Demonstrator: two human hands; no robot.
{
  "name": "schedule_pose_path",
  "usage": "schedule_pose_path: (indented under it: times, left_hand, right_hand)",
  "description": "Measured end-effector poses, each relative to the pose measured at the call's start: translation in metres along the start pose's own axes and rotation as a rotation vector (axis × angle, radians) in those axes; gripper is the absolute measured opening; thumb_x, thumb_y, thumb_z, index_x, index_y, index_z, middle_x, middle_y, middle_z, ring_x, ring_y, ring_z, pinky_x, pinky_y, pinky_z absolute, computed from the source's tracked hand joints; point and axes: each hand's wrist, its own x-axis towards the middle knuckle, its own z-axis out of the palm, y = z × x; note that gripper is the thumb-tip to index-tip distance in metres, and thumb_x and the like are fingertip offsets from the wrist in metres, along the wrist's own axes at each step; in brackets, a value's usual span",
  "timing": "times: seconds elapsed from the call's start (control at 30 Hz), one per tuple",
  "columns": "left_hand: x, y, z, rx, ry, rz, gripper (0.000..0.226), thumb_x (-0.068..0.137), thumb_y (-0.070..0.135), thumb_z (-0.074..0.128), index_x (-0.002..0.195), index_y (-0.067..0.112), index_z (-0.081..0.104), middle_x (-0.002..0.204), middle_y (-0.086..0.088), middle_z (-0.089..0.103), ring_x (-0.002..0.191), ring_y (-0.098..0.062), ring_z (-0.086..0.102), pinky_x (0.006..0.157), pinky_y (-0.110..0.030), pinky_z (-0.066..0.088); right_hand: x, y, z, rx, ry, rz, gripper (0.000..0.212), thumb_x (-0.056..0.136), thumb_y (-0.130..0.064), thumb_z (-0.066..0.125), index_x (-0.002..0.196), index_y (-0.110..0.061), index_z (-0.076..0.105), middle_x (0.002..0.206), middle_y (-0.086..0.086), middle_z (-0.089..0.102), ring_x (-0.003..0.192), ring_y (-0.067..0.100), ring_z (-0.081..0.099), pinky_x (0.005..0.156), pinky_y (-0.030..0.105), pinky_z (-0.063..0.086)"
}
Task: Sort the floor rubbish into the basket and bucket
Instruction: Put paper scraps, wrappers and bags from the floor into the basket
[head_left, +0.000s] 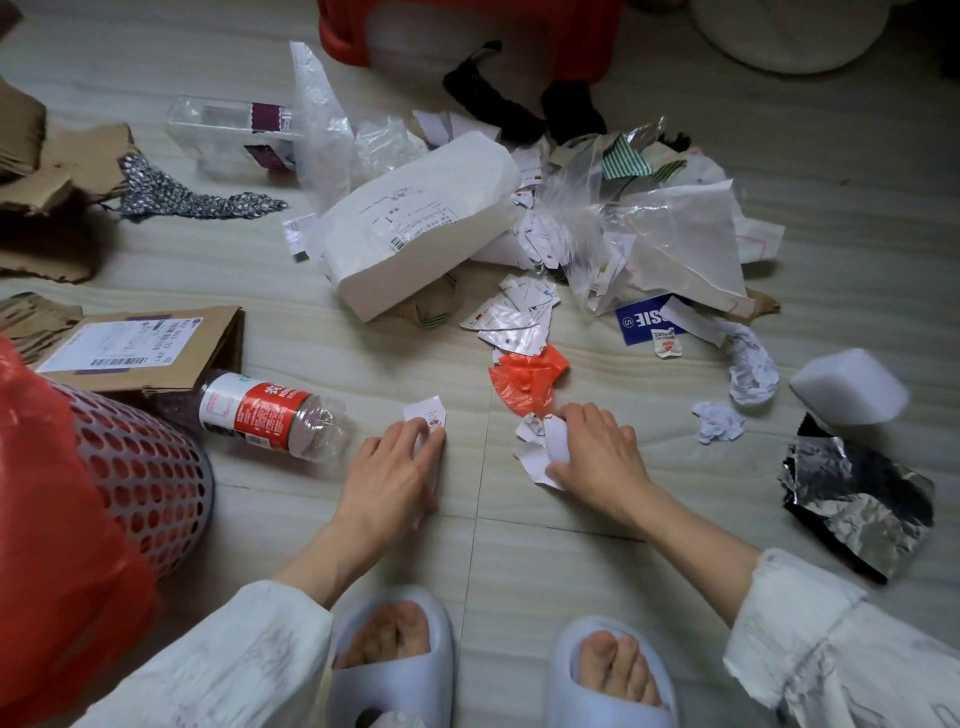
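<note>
Two hands low over the tiled floor (519, 561), both mine, both busy. My left hand (395, 470) lies palm down with its fingers curled onto a small white paper scrap (426, 413), pinning it against the floor. My right hand (592, 449) grips a bunch of torn white paper pieces (543, 452), fingers bent round them.

Items on the floor:
- Perforated basket (150, 467), lined with a red bag (47, 519), at my left, just beside my left sleeve.
- Crushed plastic bottle (270, 413) with a red and white label, lying on its side between the basket and my left hand.
- Flattened cardboard box (150, 343) with a shipping label, behind the bottle and touching it.
- Red plastic scrap (527, 376), just beyond my right hand.
- Main rubbish heap further out: a long white parcel bag (415, 223), clear plastic bags (670, 228), many torn paper slips (514, 317), a blue card (644, 319).
- Crumpled foil (852, 488) and a white foam block (847, 387), to the right, well apart from my hands.
- Torn cardboard (57, 176) and a patterned cloth strip (182, 195), far left.
- Clear plastic tray (228, 130), beyond the cloth.
- Red stool (467, 31) at the top edge; a white round container (789, 31) at the top right, only partly in view, so I cannot tell if it is the bucket.

My feet are in pale slippers (395, 660) at the bottom.
</note>
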Motion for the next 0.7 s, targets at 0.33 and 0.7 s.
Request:
schedule_pose_path:
  times: [0.33,0.7]
  left_hand:
    - [-0.001,0.002,0.001,0.028,0.101,-0.003,0.061,0.044,0.02,0.074,0.104,0.014,0.06,0.091,0.0,0.067,0.075,-0.024,0.063,0.067,-0.03,0.027]
    - [-0.024,-0.004,0.0,-0.295,0.165,-0.105,0.026,0.067,0.001,0.068,0.091,0.011,0.064,0.077,-0.007,0.062,0.067,-0.028,0.062,0.051,-0.028,0.044]
  right_hand:
    - [-0.004,-0.006,0.002,-0.122,0.017,-0.126,0.031,0.087,-0.02,0.051,0.116,-0.011,0.05,0.122,0.007,0.048,0.117,0.026,0.042,0.088,0.035,0.034]
    - [-0.024,-0.006,0.001,0.356,0.097,0.177,0.026,0.084,-0.024,0.055,0.104,-0.009,0.059,0.107,0.014,0.063,0.104,0.032,0.054,0.074,0.032,0.038]
